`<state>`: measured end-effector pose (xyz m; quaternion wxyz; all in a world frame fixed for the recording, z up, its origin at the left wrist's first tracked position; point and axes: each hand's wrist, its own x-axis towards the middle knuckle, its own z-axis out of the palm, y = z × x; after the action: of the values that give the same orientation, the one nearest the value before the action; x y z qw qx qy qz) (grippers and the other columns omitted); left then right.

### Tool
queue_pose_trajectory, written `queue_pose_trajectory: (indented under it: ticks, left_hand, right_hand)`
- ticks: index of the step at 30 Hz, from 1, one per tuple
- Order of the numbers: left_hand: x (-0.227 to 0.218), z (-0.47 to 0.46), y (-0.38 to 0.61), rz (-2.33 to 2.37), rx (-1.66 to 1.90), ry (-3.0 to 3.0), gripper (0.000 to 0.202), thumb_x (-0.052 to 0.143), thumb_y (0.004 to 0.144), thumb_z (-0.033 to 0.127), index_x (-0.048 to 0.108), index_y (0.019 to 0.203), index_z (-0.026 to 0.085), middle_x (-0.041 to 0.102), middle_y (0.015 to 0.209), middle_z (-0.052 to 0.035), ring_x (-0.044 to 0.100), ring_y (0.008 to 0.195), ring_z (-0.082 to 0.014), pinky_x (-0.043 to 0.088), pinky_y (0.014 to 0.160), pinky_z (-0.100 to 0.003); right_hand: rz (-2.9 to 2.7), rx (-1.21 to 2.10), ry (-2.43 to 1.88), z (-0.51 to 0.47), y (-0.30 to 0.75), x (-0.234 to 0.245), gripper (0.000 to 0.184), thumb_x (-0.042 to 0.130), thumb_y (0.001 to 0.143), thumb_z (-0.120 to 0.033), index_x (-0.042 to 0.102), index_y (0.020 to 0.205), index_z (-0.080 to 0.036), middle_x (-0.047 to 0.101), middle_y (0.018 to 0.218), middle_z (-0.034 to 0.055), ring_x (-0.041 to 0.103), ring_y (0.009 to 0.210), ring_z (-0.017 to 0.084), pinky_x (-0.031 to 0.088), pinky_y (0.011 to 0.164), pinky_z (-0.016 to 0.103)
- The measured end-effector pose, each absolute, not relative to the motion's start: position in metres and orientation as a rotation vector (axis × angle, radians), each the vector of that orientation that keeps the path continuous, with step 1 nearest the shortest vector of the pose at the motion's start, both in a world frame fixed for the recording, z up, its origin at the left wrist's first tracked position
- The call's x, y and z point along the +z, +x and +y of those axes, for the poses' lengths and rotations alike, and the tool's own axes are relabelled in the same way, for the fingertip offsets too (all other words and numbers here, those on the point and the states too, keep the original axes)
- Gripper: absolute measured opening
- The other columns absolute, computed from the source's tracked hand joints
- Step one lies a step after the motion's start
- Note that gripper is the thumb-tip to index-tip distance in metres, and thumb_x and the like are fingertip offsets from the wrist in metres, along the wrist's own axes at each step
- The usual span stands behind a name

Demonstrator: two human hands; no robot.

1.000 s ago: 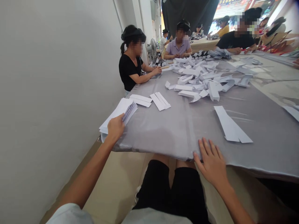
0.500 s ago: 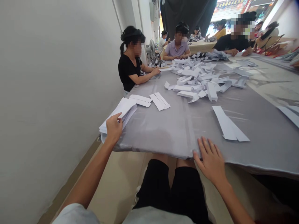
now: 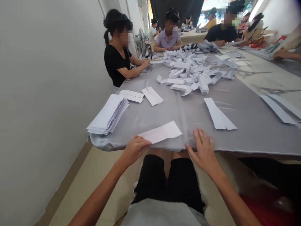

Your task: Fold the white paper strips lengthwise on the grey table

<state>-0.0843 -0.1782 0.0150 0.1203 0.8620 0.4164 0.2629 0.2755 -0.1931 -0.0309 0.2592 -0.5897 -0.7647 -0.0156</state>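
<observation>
Near the front edge of the table, my left hand (image 3: 137,147) grips the near left end of a white paper strip (image 3: 163,131). The strip slants away to the right over the grey tablecloth (image 3: 150,114). To its right, my right hand (image 3: 202,149) rests at the table edge, fingers spread, holding nothing. A thick stack of white paper strips (image 3: 107,113) lies at the left corner, apart from both hands. Beyond my right hand lies a creased white strip (image 3: 218,114) with a notched near end.
Several flat strips (image 3: 152,95) lie beyond the stack. A heap of folded white papers (image 3: 188,70) covers the table's middle. A person in black (image 3: 117,62) sits at the left side, and others sit farther back. More strips (image 3: 279,110) lie at right. A wall (image 3: 47,94) runs along the left.
My left hand has come from the stack to the front middle edge, bringing a paper strip with it. My right hand stays spread at the edge. The view has shifted slightly.
</observation>
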Motion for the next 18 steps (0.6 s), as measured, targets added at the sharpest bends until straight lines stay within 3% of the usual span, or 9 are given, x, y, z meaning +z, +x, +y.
queue_pose_trajectory:
  ticks: [4,9,15,18]
  left_hand:
    - [0.016,-0.184,-0.078,1.093,0.665,2.508,0.020,0.059,0.106,0.026,0.076,0.116,0.027,0.081,0.106,-0.0037,0.074,0.097,-0.0205,0.050,0.091,-0.039]
    - [0.021,-0.183,-0.084,1.175,0.682,2.474,0.025,0.056,0.107,0.025,0.074,0.125,0.026,0.080,0.109,-0.0054,0.074,0.100,-0.0218,0.053,0.092,-0.039]
    - [0.018,-0.186,-0.087,1.292,0.702,2.398,0.032,0.050,0.107,0.022,0.072,0.130,0.027,0.079,0.118,-0.0057,0.073,0.109,-0.0224,0.056,0.097,-0.040]
    - [0.018,-0.186,-0.087,1.347,0.687,2.370,0.035,0.046,0.108,0.020,0.071,0.133,0.026,0.078,0.122,-0.0058,0.072,0.112,-0.0228,0.056,0.098,-0.041]
  right_hand:
    - [-2.201,0.097,-1.423,-0.196,0.261,-0.017,0.075,0.049,0.108,-0.050,0.019,0.171,-0.022,0.027,0.174,0.0175,0.020,0.163,0.038,0.025,0.126,0.068]
    - [-2.299,0.161,-1.274,-0.182,0.246,-0.009,0.064,0.047,0.109,-0.049,0.031,0.166,-0.024,0.029,0.173,0.0163,0.016,0.164,0.038,0.024,0.127,0.070]
    - [-2.328,0.314,-1.175,-0.160,0.235,-0.004,0.060,0.045,0.110,-0.046,0.035,0.163,-0.021,0.050,0.160,0.0182,0.049,0.148,0.033,0.039,0.122,0.060]
    - [-2.340,0.263,-1.119,-0.153,0.232,-0.004,0.042,0.048,0.111,-0.042,0.056,0.146,-0.021,0.067,0.140,0.0149,0.062,0.130,0.031,0.040,0.119,0.058]
